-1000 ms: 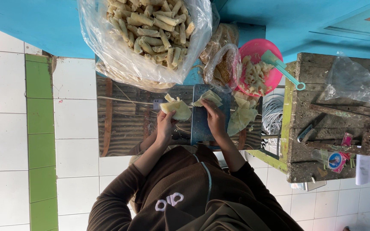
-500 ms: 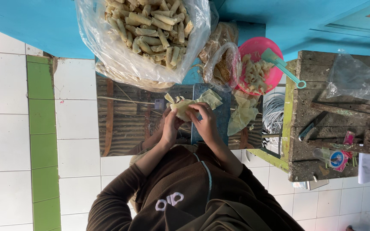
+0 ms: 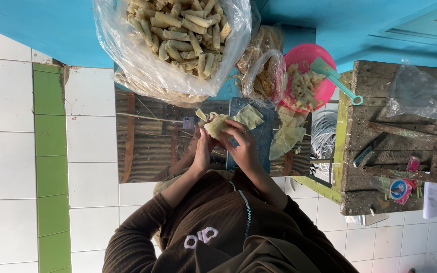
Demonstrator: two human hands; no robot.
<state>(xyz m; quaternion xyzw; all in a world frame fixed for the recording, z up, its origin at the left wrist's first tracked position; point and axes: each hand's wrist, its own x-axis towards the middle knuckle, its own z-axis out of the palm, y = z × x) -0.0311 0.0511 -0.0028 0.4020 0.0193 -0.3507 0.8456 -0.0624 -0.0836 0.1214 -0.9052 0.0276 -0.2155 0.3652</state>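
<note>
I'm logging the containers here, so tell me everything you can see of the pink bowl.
The pink bowl is round, of what looks like glossy plastic, and sits beside the blue board, against the edge of a worn wooden bench. It holds a heap of pale, short rolled pieces. A teal scoop lies across its rim, the handle reaching out over the bench. A crumpled clear bag presses against its near side. Neither hand touches it.
</note>
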